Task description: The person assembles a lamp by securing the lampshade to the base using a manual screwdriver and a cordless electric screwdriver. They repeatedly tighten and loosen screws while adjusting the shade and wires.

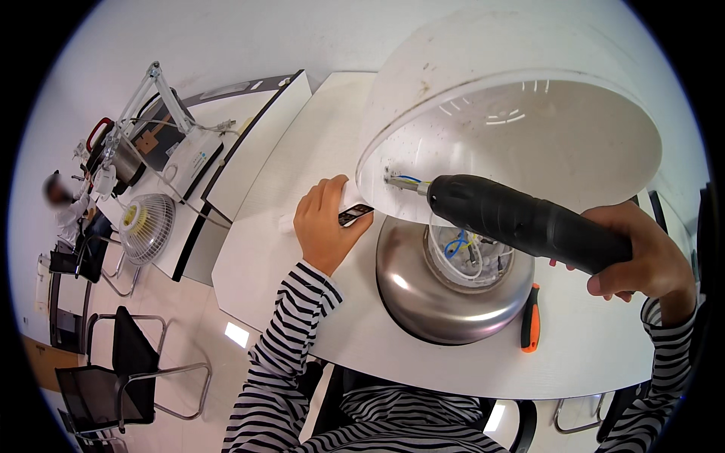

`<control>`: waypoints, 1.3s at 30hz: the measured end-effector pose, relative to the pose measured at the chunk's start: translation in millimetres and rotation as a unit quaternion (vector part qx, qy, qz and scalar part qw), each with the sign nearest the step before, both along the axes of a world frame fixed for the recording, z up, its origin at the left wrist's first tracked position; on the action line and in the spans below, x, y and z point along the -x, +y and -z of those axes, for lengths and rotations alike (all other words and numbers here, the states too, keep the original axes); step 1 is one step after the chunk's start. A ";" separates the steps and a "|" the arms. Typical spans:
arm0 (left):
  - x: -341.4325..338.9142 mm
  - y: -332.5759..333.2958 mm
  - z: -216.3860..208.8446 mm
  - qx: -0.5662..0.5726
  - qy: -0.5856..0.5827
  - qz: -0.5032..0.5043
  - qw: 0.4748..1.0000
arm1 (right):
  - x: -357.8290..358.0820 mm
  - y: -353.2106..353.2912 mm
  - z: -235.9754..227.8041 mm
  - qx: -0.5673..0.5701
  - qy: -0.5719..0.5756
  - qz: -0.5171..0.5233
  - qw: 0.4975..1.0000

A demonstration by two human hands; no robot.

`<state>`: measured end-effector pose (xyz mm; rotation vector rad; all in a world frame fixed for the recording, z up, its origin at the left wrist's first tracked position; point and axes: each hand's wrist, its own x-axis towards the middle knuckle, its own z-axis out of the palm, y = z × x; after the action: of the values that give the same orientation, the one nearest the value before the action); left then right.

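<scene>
My right hand [642, 253] is wrapped round the rear of a black electric screwdriver [529, 219]. The tool's tip points left, to a spot on the inner wall of a large white dome-shaped cover [544, 143], where wires show. At the cover's left edge, my left hand [323, 220] curls round a white part with a dark slotted face [353, 215]; its kind is not clear. Below the tilted cover sits a rounded silver metal base [423, 302]. Blue, yellow and white wires [468, 253] lie in its round opening.
An orange and black screwdriver [532, 321] lies right of the base on the white table [279, 189]. On a side table to the left are a white jointed stand [170, 113] and a caged fan [147, 226]. Black chairs [128, 362] stand on the floor; a person [69, 208] is far left.
</scene>
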<state>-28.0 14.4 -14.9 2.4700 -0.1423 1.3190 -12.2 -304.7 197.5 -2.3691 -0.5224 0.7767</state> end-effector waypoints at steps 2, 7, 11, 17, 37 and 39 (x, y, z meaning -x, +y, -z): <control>0.7 0.1 -0.6 0.002 0.004 -0.001 1.000 | 0.6 0.8 1.1 -0.003 0.001 0.005 1.000; 1.9 0.5 -1.0 0.007 0.012 0.005 1.000 | 3.7 0.3 1.8 0.005 -0.017 0.009 1.000; 1.6 0.4 0.5 0.005 0.013 -0.002 1.000 | 5.5 -1.6 3.1 0.006 -0.027 0.010 1.000; 2.2 0.1 0.0 0.005 0.021 -0.003 1.000 | 2.4 1.7 4.5 -0.004 0.009 0.002 1.000; -1.0 1.3 3.3 0.000 0.012 0.001 1.000 | 2.0 -13.7 12.0 -0.010 -0.032 0.003 0.999; 0.1 3.0 4.0 0.001 0.012 0.000 1.000 | -1.3 -12.0 15.3 -0.024 -0.025 -0.016 0.999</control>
<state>-28.1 17.4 -18.9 2.4835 -0.1358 1.2899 -10.9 -316.7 182.2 -2.3451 -0.5946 0.7136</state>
